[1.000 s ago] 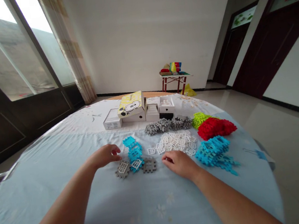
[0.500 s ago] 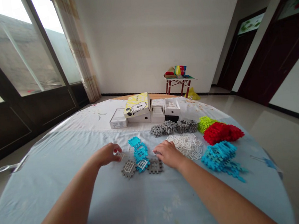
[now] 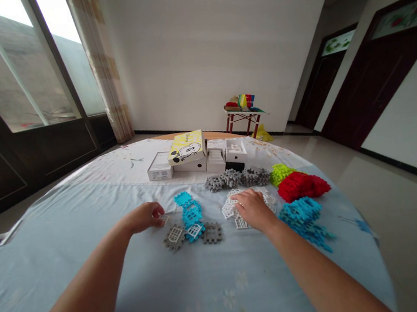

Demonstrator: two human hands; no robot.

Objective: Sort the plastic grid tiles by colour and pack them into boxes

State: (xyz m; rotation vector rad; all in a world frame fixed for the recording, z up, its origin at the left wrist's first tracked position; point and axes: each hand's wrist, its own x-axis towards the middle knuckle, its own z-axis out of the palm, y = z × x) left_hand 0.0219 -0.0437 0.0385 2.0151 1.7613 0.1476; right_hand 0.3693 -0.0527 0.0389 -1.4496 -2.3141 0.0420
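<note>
the left hand (image 3: 145, 217) pinches a white lattice piece (image 3: 166, 219), its thumb and fingertips nearly together. just below those fingertips lies a grey piece with a white insert (image 3: 175, 235); to their right, joined blue pieces (image 3: 192, 215), then a grey square (image 3: 218, 233). the right hand (image 3: 254, 208) curls its fingers over a white pile (image 3: 228, 209); i cannot tell if they grip anything. right of them sit a blue heap (image 3: 300, 213) and a red heap (image 3: 300, 186).
</note>
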